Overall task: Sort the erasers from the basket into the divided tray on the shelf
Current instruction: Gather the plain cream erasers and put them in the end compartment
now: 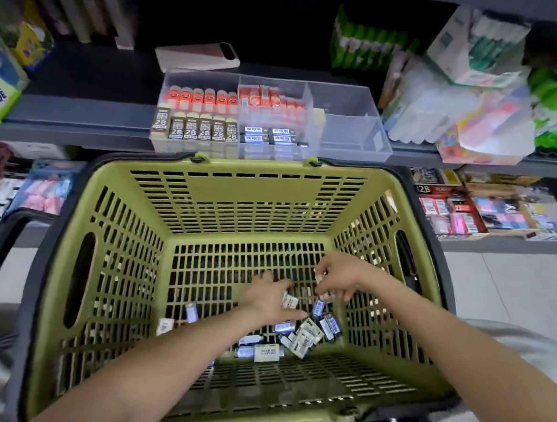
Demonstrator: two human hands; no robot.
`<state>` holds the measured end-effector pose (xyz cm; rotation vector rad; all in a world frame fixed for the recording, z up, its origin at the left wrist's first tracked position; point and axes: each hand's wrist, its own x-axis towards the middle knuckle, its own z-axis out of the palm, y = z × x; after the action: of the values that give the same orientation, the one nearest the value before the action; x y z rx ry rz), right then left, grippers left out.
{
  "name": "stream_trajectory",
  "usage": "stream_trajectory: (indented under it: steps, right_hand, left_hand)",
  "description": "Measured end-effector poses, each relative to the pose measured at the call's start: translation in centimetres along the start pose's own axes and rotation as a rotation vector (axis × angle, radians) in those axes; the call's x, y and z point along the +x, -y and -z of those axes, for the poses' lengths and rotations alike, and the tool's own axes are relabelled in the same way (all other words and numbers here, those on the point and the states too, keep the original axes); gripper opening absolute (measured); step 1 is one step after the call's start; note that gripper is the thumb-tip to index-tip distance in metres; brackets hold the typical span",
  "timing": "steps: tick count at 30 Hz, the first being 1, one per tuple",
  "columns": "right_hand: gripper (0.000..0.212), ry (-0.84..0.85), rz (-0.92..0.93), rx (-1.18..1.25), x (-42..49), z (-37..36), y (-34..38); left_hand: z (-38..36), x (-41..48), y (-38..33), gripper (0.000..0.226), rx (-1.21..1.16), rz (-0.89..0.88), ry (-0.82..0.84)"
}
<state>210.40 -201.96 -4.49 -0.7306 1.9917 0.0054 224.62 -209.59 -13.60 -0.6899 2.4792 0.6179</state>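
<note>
Now left hand (267,299) pinches a white eraser (289,301) low in the basket (270,206); right hand (336,280) is curled beside it, cannot tell if holding. The loose erasers (306,334) lie on basket floor: likely light, firm, slick-sleeved; pinch long sides.

The green basket (64,259) stands open on top; its far floor is bare, while erasers (306,334) crowd the near right. In the divided tray (382,142), the right compartments are free, with packets (447,118) close alongside.
</note>
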Motion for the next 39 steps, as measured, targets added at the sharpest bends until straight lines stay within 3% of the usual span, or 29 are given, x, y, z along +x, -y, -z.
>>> stream_trajectory:
  steps: [5, 7, 9, 11, 13, 15, 17, 21, 22, 24, 25, 27, 35, 39]
  right_hand:
    - [0.047, 0.060, 0.111, -0.022, -2.8, 0.4, -0.2]
    - [0.044, 0.026, 0.119, 0.008, -3.4, 0.0, -0.5]
    - [0.040, -0.047, 0.135, 0.063, -3.9, -0.1, -0.2]
    - [0.034, -0.108, 0.198, 0.165, -4.3, -0.1, 0.5]
    - [0.029, -0.144, 0.310, 0.323, -4.8, -0.3, 1.6]
    - [0.030, -0.176, 0.405, 0.403, -5.1, -0.9, 2.9]
    - [0.028, -0.158, 0.461, 0.437, -5.3, -1.5, 4.0]
    - [0.031, -0.005, 0.480, 0.726, -4.9, -0.9, 3.7]
    - [0.032, -0.037, 0.431, 0.679, -4.5, -0.8, 3.2]
    - [0.032, -0.089, 0.309, 0.216, -3.2, -1.5, 1.9]
    - [0.033, -0.056, 0.259, -0.039, -2.5, -2.3, 1.2]
    - [0.041, 0.037, 0.194, -0.308, -1.1, -4.2, -0.1]
    - [0.045, 0.136, 0.143, -0.501, 1.2, -7.5, -2.5]
    - [0.027, 0.096, 0.129, -0.508, 0.7, -6.9, -3.0]
  left_hand:
    - [-0.6, 0.4, -1.8, 0.075, 0.027, 0.085, -0.060]
    - [0.0, 0.1, -1.7, 0.067, -0.073, 0.055, -0.052]
    - [1.7, -0.5, -0.9, 0.048, -0.479, -0.008, 0.001]
    - [4.1, -1.5, -0.1, 0.031, -1.188, 0.003, 0.165]
    - [6.1, -2.2, 0.9, 0.034, -1.738, 0.053, 0.361]
    - [7.5, -3.0, 1.6, 0.037, -1.954, 0.084, 0.509]
    - [8.2, -4.0, 2.0, 0.039, -2.014, 0.095, 0.565]
    - [8.1, -5.8, 3.1, 0.031, -1.916, 0.192, 0.459]
    - [8.1, -6.0, 3.5, 0.034, -1.880, 0.227, 0.436]
    - [8.3, -6.5, 4.1, 0.035, -1.811, 0.259, 0.393]
    - [8.6, -6.7, 4.3, 0.034, -1.784, 0.256, 0.381]
    - [9.3, -7.2, 4.5, 0.034, -1.754, 0.240, 0.370]
    - [10.5, -8.9, 5.4, 0.035, -1.682, 0.218, 0.338]
    - [10.0, -9.3, 5.5, 0.038, -1.648, 0.240, 0.296]
